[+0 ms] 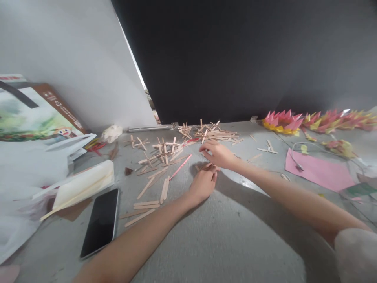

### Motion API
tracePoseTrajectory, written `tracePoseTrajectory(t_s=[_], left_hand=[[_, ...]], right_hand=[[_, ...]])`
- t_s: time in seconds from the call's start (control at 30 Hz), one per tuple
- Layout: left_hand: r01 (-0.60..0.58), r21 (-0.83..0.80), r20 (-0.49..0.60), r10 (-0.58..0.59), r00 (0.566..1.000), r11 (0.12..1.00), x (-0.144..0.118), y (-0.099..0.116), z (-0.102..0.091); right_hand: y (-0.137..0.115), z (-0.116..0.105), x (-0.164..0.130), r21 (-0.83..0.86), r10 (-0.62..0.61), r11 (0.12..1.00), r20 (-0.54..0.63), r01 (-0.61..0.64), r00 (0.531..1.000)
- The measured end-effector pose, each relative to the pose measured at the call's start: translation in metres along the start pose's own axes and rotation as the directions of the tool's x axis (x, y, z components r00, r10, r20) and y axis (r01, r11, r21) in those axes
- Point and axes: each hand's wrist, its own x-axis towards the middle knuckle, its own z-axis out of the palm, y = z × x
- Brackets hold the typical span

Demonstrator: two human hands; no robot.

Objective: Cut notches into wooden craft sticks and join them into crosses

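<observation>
My left hand (204, 183) rests low over the grey surface, its fingers curled down on a wooden craft stick (197, 168) that shows only in part at the fingertips. Just beyond it, my right hand (219, 154) hovers with bent fingers, thumb and forefinger apart and nothing visible between them. In front of both hands lies a heap of craft sticks (224, 135), and several stick crosses stand or lie left of it. A red-and-white patterned strip (180, 167) lies left of my hands, close to a pair of flat sticks (165, 189).
A phone (100, 223) lies at the left by white plastic bags (26, 169) and a printed box (55, 106). Pink and yellow paper crowns (282, 122), pink paper (318, 167) and a cable (298, 166) are at the right. A black panel (235, 59) stands behind.
</observation>
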Motion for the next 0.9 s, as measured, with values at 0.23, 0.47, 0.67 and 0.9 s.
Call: tracePoseTrajectory(t_s=[0.23,0.47,0.67,0.9], left_hand=[[-0.062,0.048,0.031,0.060,0.998,0.997,0.001,-0.003,-0.002],[-0.157,0.295,0.298,0.065,0.952,0.942,0.006,-0.010,-0.024],[-0.130,0.400,0.215,0.045,0.976,0.907,0.023,-0.031,-0.045],[-0.061,0.356,0.065,0.040,0.997,0.933,0.044,-0.056,-0.055]], right_hand=[[-0.014,0.049,0.072,-0.186,-0.235,0.911,0.498,0.368,0.835],[-0.005,0.052,0.062,-0.284,-0.162,0.903,0.474,0.324,0.866],[0.023,0.021,0.019,-0.107,-0.011,0.994,-0.009,0.010,1.000],[0.059,0.016,-0.044,0.329,0.332,0.921,-0.379,-0.210,0.864]])
